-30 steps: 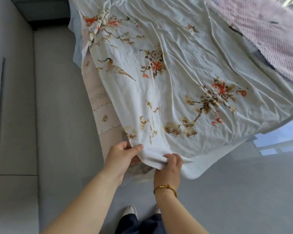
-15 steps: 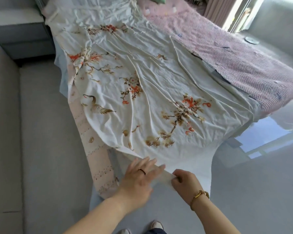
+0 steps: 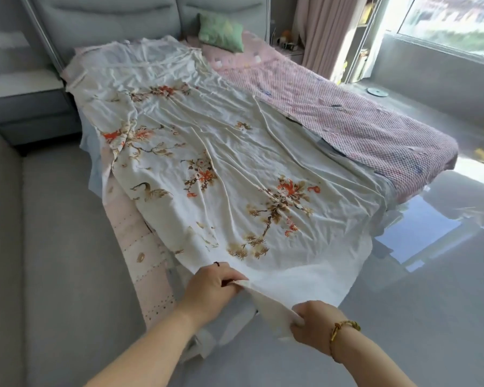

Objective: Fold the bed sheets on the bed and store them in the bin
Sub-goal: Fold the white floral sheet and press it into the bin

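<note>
Glossy grey floor (image 3: 403,317) lies open off the pink-covered bed (image 3: 361,129) at its foot edge and right side; a grey bedside cabinet (image 3: 25,113) blocks the left strip's head end.

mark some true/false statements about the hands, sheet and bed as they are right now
1. The left hand and right hand both grip the floral sheet at its near edge. True.
2. The green pillow lies at the foot of the bed. False: it sits by the headboard.
3. A gold bracelet is on the right wrist. True.
4. The floral sheet is folded into a small square. False: it lies spread out along the bed.
</note>
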